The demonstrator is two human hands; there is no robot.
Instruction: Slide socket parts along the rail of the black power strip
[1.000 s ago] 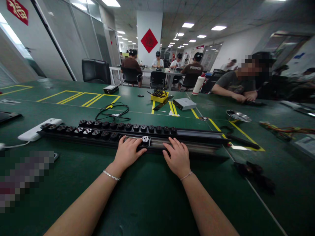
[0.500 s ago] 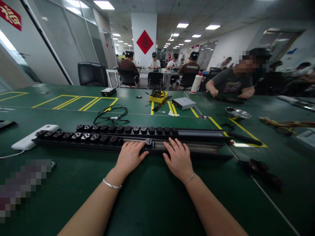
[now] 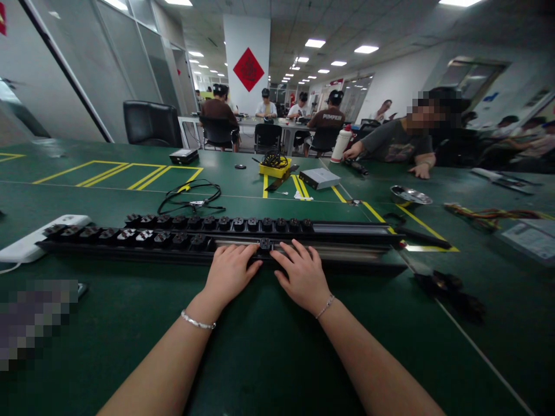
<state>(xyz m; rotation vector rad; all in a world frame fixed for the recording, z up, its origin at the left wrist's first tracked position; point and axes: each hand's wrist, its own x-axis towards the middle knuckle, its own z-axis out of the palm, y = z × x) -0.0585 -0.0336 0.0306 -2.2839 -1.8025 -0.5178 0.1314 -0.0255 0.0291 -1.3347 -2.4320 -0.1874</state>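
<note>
A long black power track (image 3: 359, 254) lies across the table in front of me, with several black socket modules (image 3: 162, 238) seated along its left part. One single socket module (image 3: 265, 245) sits apart from that row, in the open channel between my hands. My left hand (image 3: 229, 271) rests over the channel on its left side, fingers stretched forward and index fingertip against the module. On the other side, my right hand (image 3: 303, 280) has its fingers spread over the track, with the fingertips nearest the module close to its right edge. Neither hand wraps round anything.
Behind lies a second black track (image 3: 355, 229) with its own row of sockets. A white power strip (image 3: 65, 225) is at left, a coiled black cable (image 3: 191, 196) farther back. Loose black parts (image 3: 451, 294) and a metal bowl (image 3: 411, 195) lie right. A co-worker (image 3: 394, 141) sits across the table.
My right hand has moved left, up to the single socket module. The left hand stays beside it. The view has shifted slightly, and the co-worker's hand has moved toward the white bottle.
</note>
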